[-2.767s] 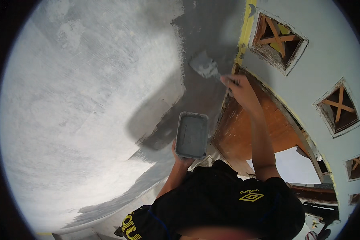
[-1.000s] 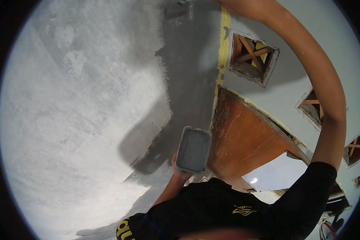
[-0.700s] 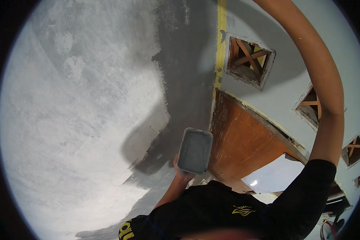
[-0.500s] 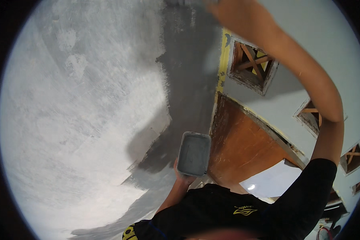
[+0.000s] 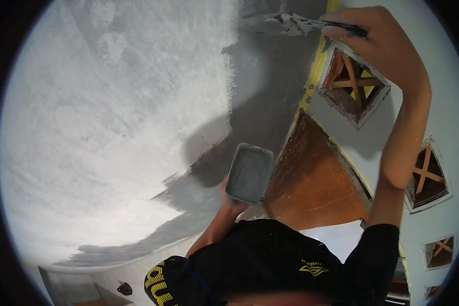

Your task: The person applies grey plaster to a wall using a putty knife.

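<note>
My left hand [image 5: 230, 200] holds a rectangular tub [image 5: 249, 172] with grey paint in it, low in the middle of the view. My right hand [image 5: 372, 41], raised at the upper right, grips the dark handle of a wide, paint-smeared brush [image 5: 296, 24]. The brush head is blurred over the dark grey painted band [image 5: 268, 81] at the top of the mottled pale wall [image 5: 117, 137]; I cannot tell whether it touches. A ragged edge parts the dark paint from the pale surface. A yellow strip [image 5: 309, 92] runs along the band's right side.
On the right, a pale wall [image 5: 433, 102] has framed square openings with crossed wooden slats [image 5: 356, 81]. A brown wooden panel [image 5: 316, 183] lies behind the tub, with a white sheet [image 5: 331, 237] below it. A small black object [image 5: 125, 288] is at the lower left.
My right hand has come lower and rightward, bringing the brush back into view. The tub now sits slightly higher in the view, and the scene has shifted as my head moved.
</note>
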